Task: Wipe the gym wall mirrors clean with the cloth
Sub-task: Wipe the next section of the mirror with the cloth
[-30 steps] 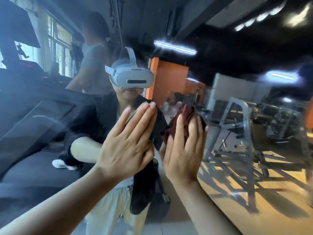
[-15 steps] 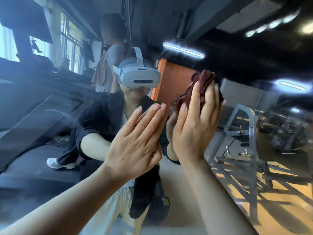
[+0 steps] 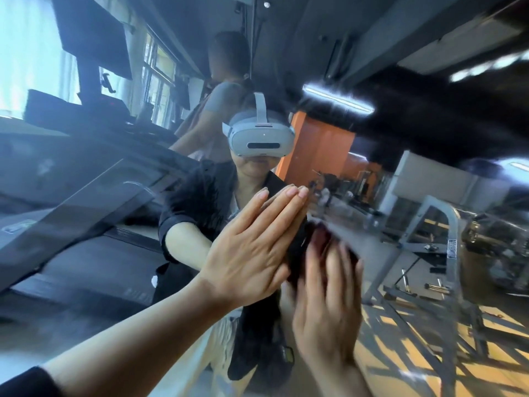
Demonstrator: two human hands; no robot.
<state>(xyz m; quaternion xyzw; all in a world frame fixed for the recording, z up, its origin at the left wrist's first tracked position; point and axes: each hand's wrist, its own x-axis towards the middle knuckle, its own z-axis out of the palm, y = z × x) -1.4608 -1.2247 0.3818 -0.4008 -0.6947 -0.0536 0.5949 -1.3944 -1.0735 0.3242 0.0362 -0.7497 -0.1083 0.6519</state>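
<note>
Cloth [image 3: 320, 239] under right grip [image 3: 329, 293] (blurred)

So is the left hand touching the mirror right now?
Touching. In the head view the left hand lies flat with straight fingers against the mirror, fingertips meeting their reflection with no gap.

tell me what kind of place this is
Most likely a gym, seen in a wall mirror: a treadmill at left, a metal weight rack at right, and more equipment further back.
</note>
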